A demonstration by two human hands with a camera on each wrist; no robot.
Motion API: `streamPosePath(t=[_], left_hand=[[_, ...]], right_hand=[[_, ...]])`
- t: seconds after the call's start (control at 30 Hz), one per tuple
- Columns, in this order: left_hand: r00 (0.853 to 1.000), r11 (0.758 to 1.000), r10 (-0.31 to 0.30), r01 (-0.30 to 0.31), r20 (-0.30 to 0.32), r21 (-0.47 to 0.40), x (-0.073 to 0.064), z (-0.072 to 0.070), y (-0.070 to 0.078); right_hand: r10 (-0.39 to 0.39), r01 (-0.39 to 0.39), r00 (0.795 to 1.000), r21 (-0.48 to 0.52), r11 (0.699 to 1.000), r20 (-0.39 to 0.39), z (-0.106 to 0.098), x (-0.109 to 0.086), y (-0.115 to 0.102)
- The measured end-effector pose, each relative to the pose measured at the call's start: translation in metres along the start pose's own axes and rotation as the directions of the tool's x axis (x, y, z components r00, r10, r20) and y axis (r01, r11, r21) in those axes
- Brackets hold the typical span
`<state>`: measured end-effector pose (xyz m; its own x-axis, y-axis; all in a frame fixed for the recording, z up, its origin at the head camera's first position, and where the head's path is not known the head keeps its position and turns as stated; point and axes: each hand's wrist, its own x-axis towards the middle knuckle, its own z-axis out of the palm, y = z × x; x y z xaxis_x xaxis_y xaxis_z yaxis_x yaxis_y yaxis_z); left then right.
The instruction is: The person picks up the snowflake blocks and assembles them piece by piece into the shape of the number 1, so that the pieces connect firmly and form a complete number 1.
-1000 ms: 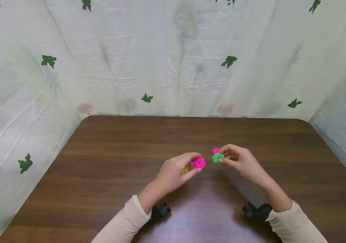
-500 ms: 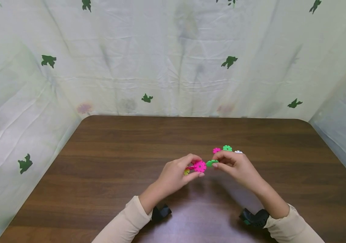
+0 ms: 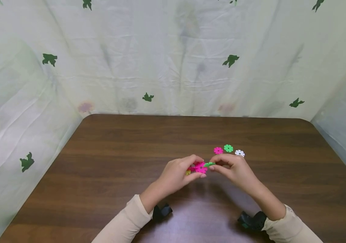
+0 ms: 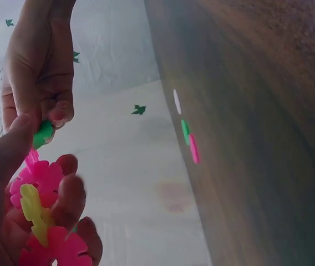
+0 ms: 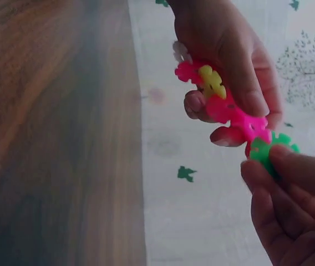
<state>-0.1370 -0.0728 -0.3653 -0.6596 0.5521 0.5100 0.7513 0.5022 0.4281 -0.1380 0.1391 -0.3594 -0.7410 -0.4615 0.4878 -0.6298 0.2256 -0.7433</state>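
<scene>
My left hand (image 3: 174, 175) grips a chain of notched plastic flower discs between thumb and fingers. Along it show a whitish disc (image 5: 181, 51), a yellow disc (image 5: 211, 83) and several pink ones, with a pink disc (image 3: 201, 167) at the right end. Pinched by thumb and forefinger of my right hand (image 3: 238, 168) is a green notched disc (image 5: 265, 154), seen nearly edge-on in the head view. Its edge meets the end pink disc, the two set at an angle to each other. Both hands are above the brown table (image 3: 124, 145), and the left fingers hide part of the chain.
Beyond my right hand, a loose pink disc (image 3: 218, 150), a green disc (image 3: 228, 148) and a white disc (image 3: 239, 153) lie in a row on the table. A pale cloth (image 3: 173, 60) with green bird shapes hangs behind the table's far edge.
My right hand has moved left and turned the green disc from face-on to edge-on, bringing it against the chain's pink end. The loose green and white discs have come into sight.
</scene>
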Motion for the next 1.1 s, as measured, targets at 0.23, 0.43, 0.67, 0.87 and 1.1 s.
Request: streamPosePath(t=[0.23,0.43,0.67,0.87,1.1], left_hand=[[1.0,1.0,0.015,-0.014,0.016,-0.013,0.003,-0.005,-0.001],[0.998,0.998,0.066,-0.066,-0.008,-0.017,0.002,-0.003,0.002],[0.982,0.989,0.127,-0.114,-0.142,0.098,0.001,0.003,0.002],[0.979,0.988,0.09,-0.066,-0.181,0.137,0.001,0.001,-0.003],[0.979,0.992,0.065,-0.042,-0.192,0.121,0.002,-0.002,-0.006]], right_hand=[[0.132,-0.139,0.989,0.126,0.982,0.067,-0.004,0.0,-0.002],[0.175,-0.181,0.983,0.203,0.962,0.05,0.003,0.0,-0.001],[0.221,-0.232,0.973,0.236,0.944,0.072,0.007,0.001,0.0],[0.18,-0.18,0.983,-0.011,0.984,-0.033,-0.021,0.002,0.025],[0.331,-0.339,0.941,-0.224,0.914,-0.075,-0.063,-0.011,0.074]])
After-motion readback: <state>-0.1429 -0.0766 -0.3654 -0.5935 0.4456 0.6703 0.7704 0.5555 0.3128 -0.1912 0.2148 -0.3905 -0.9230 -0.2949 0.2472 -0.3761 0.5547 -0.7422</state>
